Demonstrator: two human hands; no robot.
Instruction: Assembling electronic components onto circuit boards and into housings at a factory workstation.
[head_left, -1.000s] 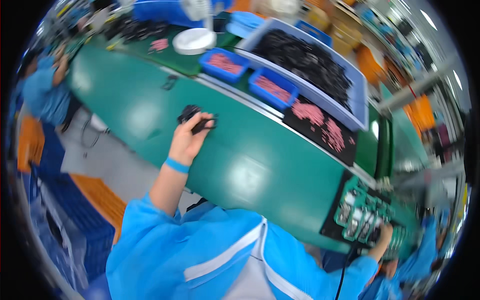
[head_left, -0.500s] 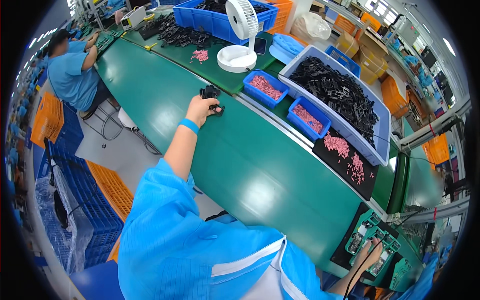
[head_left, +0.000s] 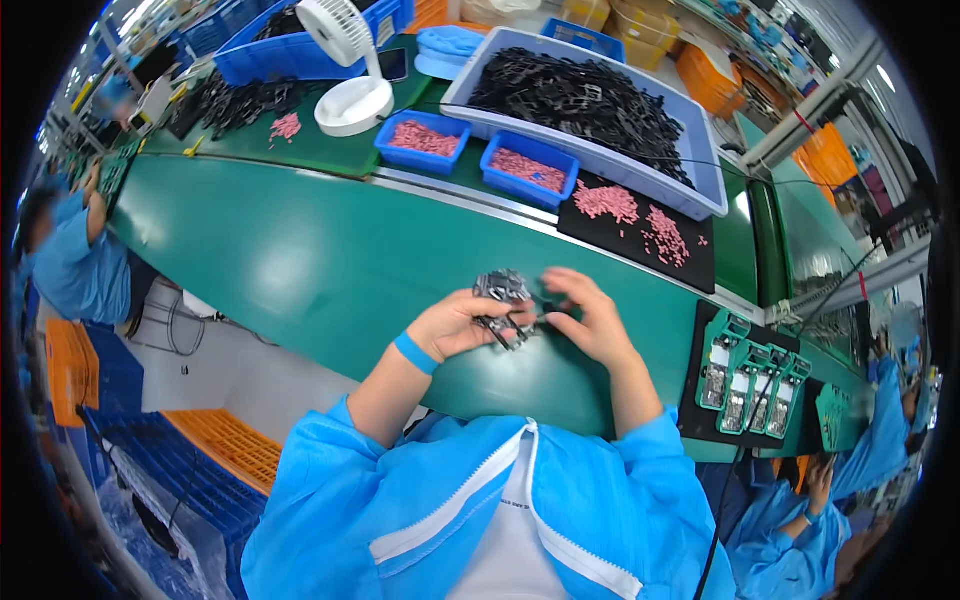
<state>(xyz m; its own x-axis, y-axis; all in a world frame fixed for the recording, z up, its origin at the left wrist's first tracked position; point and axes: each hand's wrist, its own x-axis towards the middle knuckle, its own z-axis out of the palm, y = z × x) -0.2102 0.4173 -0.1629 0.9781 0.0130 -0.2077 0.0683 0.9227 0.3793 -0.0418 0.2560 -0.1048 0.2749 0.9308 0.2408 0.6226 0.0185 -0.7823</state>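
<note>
My left hand [head_left: 452, 326], with a blue band at the wrist, is closed round a small bunch of black plastic parts [head_left: 503, 287] above the green conveyor belt [head_left: 300, 260]. The parts are blurred, so their exact shape is hard to tell. Close by on the other side of the bunch, my right hand [head_left: 603, 330] has its thumb and fingers apart. Its fingertips are smeared by motion, and nothing plain shows in its grip. Several green holders with metal-and-white inserts [head_left: 757, 392] lie on a black mat to the right.
Beyond the belt stand two blue bins of pink pieces [head_left: 425, 143] and a large tub of black parts [head_left: 705, 165]. Loose pink pieces [head_left: 606, 203] lie on a black mat. A white fan [head_left: 352, 106] stands at the back left. Co-workers [head_left: 80, 255] sit on both sides.
My left hand has come back from the far left of the belt, carrying the black parts. My right hand has left the green holders and moved beside the left. The view has turned right.
</note>
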